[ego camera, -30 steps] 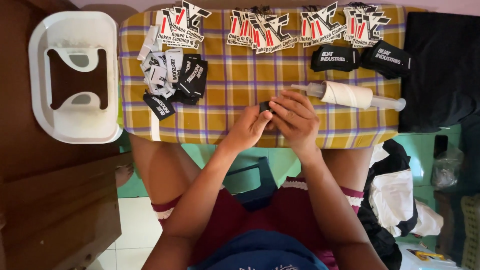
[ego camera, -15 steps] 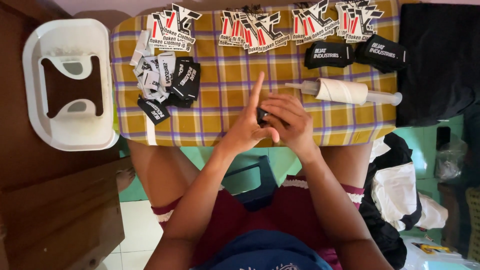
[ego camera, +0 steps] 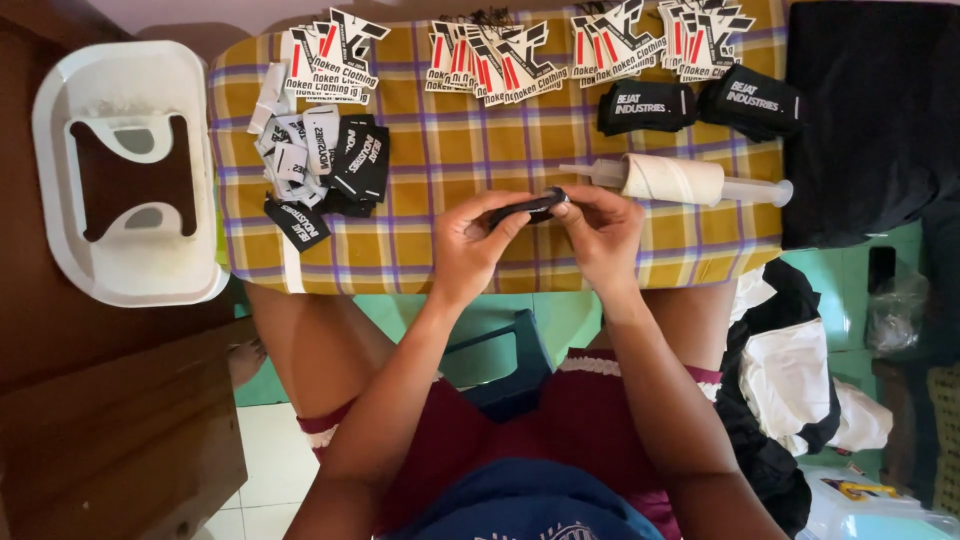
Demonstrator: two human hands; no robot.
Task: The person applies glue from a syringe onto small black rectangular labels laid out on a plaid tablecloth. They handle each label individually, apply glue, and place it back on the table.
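Where the two hands meet at the centre of the frame, the left hand (ego camera: 470, 240) and right hand (ego camera: 600, 232) pinch a small black label (ego camera: 530, 207) between closed fingers, just above the checked table (ego camera: 460, 160). A white roll (ego camera: 672, 179) lies just right of it (upper right); loose labels (ego camera: 320, 165) lie heaped at upper left, beside a white tray (ego camera: 60, 230).

We see a woven checked cloth (ego camera: 480, 150) on the counter, matt black fabric labels (ego camera: 350, 160), a smooth white plastic tray (ego camera: 60, 230) and dark wooden furniture (ego camera: 120, 450).
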